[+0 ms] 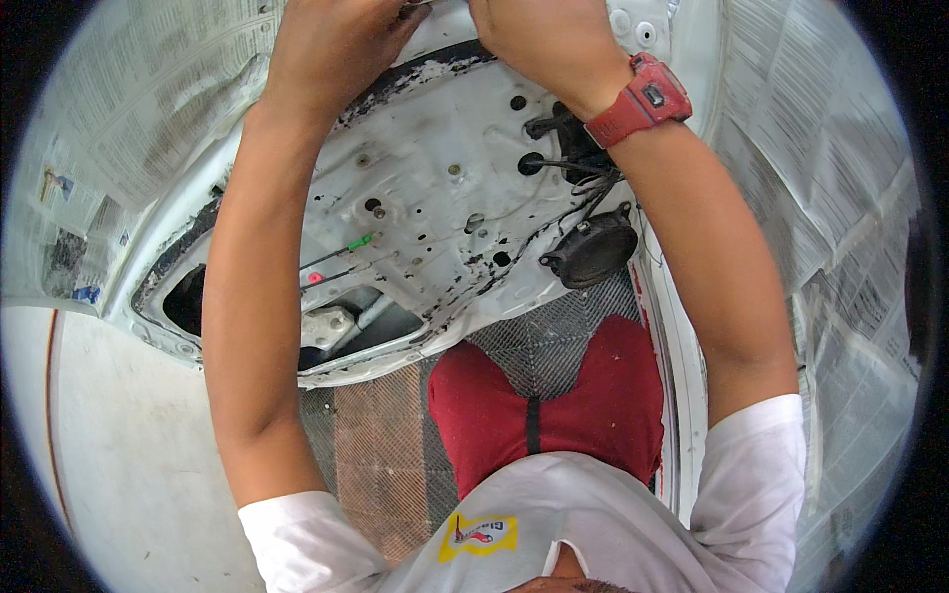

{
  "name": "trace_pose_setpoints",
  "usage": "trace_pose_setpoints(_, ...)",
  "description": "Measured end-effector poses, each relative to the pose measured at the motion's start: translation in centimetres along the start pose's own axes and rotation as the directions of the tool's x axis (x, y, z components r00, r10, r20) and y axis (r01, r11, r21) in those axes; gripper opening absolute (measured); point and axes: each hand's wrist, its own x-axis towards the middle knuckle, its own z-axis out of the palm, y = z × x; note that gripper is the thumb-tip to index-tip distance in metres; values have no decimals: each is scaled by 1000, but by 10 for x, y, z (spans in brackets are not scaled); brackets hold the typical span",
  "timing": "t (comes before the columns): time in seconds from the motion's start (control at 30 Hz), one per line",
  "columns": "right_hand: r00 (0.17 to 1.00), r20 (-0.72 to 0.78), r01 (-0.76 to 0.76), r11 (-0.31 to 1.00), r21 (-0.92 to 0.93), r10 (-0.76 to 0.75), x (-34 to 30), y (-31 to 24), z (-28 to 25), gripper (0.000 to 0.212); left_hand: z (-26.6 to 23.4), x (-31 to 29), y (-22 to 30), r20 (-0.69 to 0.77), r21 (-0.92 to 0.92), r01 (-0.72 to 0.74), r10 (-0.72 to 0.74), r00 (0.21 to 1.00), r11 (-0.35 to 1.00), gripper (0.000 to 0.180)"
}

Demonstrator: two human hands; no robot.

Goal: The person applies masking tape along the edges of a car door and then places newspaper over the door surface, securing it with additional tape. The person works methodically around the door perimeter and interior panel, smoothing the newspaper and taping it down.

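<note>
A white car door shell [395, 188], its inner side bare and streaked with black sealant, lies in front of me. Over its far edge reach both my hands, partly cut off by the top of the picture. My left hand [336, 44] has its fingers curled near a small shiny piece, too little of which shows to name. My right hand [544, 40], with a red watch [647, 99] on the wrist, is bent inward at the same edge; its fingertips are out of sight.
A round black speaker [593, 247] hangs by wiring at the door's right. Thin rods with a green clip [359, 241] and a pink clip [315, 278] cross the panel. Newspaper sheets [820, 148] cover surfaces on both sides. Beneath is a ribbed grey and brown mat [381, 445].
</note>
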Motion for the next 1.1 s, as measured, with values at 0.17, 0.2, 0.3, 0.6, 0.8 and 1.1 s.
trace_pose_setpoints(0.17, 1000, -13, 21, 1000, -20, -21, -8, -5, 1, 37, 10, 16, 2, 28, -27, 20, -19, 999, 999, 17)
trace_pose_setpoints(0.2, 1000, 31, 0, 1000, -28, 1, -9, -6, -2, 56, 10, 18, 1, 55, 4, 14, -14, 998, 1000, 18)
trace_pose_setpoints(0.3, 967, 241, 57, 992, 114, -83, -56, -6, -33, 48, 11, 20, -3, 106, 60, 15, -21, 994, 998, 23)
trace_pose_setpoints(0.6, 1000, 7, -4, 999, -32, 4, -30, 84, -36, 7, 8, 24, 0, 156, 26, 81, -84, 984, 996, 23)
trace_pose_setpoints(0.8, 997, 56, -48, 991, -129, 55, -16, 81, -28, 7, 10, 27, 8, 117, 25, 77, -79, 990, 997, 23)
trace_pose_setpoints(1.1, 998, -14, -67, 993, -96, 66, -15, 84, -10, 6, 49, 67, 33, -42, 16, -77, 78, 996, 997, 20)
